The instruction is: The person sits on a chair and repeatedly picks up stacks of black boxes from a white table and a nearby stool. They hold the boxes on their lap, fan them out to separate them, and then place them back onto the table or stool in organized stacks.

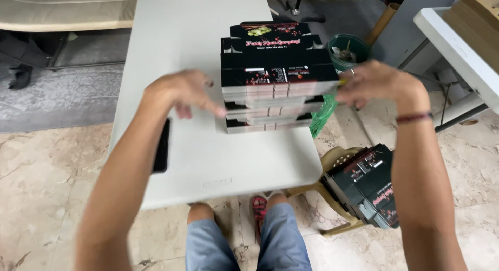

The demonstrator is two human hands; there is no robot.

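Observation:
A tall stack of flat black printed cartons point(275, 78) stands on the white folding table point(176, 37). My left hand point(184, 91) rests against the stack's left side, fingers spread and pointing at the lower cartons. My right hand point(377, 81) is at the stack's right edge, fingers curled near the upper cartons; whether it grips them is unclear. Motion blurs both hands. A dark band circles my right wrist.
A black phone point(162, 146) lies at the table's left edge under my left forearm. A green bucket point(347, 50) and green bag sit right of the table. More black cartons point(369, 185) lie on a tan plastic chair. Another white table point(457, 47) is at the right.

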